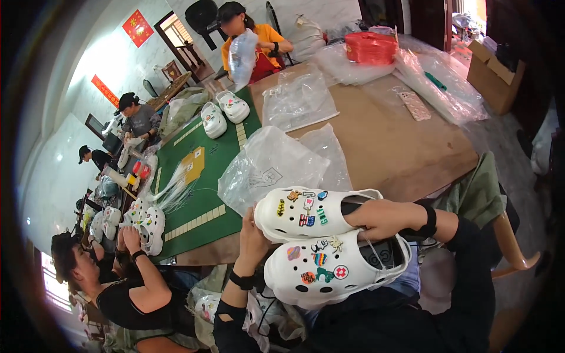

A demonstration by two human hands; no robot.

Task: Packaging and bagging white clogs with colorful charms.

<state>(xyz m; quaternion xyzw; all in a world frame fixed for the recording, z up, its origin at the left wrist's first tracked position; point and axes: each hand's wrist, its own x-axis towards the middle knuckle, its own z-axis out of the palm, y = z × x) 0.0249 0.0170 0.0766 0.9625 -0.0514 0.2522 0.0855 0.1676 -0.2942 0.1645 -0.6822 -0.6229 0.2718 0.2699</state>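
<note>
The left hand cups the toes of 2 white clogs, the right hand grips their heels, pressing the pair together just below the clear bag.

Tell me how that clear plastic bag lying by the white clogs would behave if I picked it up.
The clear plastic bag is crumpled and puffed on the table, so it would probably be floppy and sag. It looks thin and empty, likely very light. Its glossy film may slip between fingers unless pinched.
</note>
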